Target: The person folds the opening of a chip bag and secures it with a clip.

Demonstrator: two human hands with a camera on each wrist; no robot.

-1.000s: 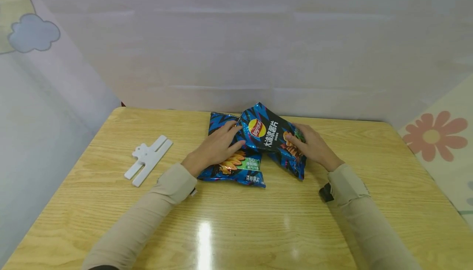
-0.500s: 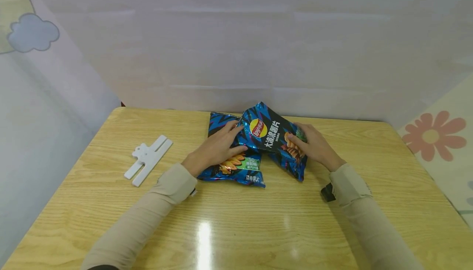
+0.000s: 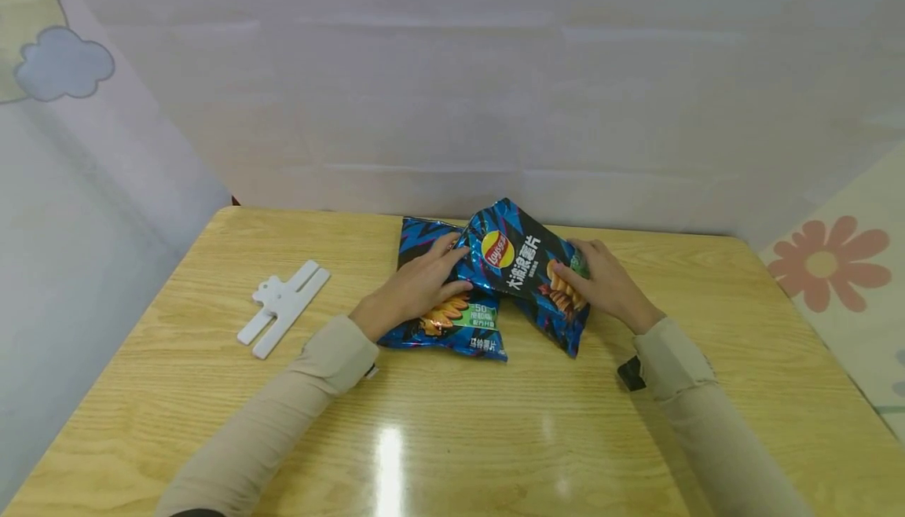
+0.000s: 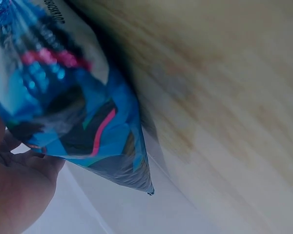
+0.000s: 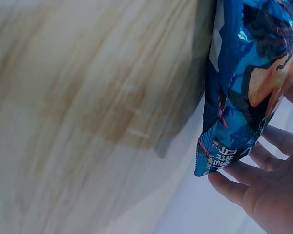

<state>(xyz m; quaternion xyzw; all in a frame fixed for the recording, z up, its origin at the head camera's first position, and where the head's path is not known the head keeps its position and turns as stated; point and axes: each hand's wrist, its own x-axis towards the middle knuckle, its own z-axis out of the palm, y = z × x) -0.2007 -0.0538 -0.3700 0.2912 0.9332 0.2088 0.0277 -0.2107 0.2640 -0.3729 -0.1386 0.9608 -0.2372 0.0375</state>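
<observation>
Two blue-and-black bags of potato chips lie at the table's back edge. The upper chip bag (image 3: 519, 254) is tilted and overlaps the lower chip bag (image 3: 484, 336). My right hand (image 3: 601, 281) grips the upper bag's right side, thumb on its printed front. Its fingers also show against a chip bag (image 5: 234, 122) in the right wrist view. My left hand (image 3: 417, 281) lies over the lower bag, with fingertips and thumb at the upper bag's left end. In the left wrist view, fingers are partly hidden behind a chip bag (image 4: 83, 112).
A white plastic clip (image 3: 283, 309) lies on the wooden table (image 3: 452, 438) at left. A pale wall sheet (image 3: 452, 93) rises directly behind the table's back edge. A cloud print (image 3: 65, 63) and a flower print (image 3: 827, 263) mark the side walls.
The upper chip bag has shifted slightly right and its lower right corner slightly down, together with my right hand. My left hand and the lower bag stay nearly in place.
</observation>
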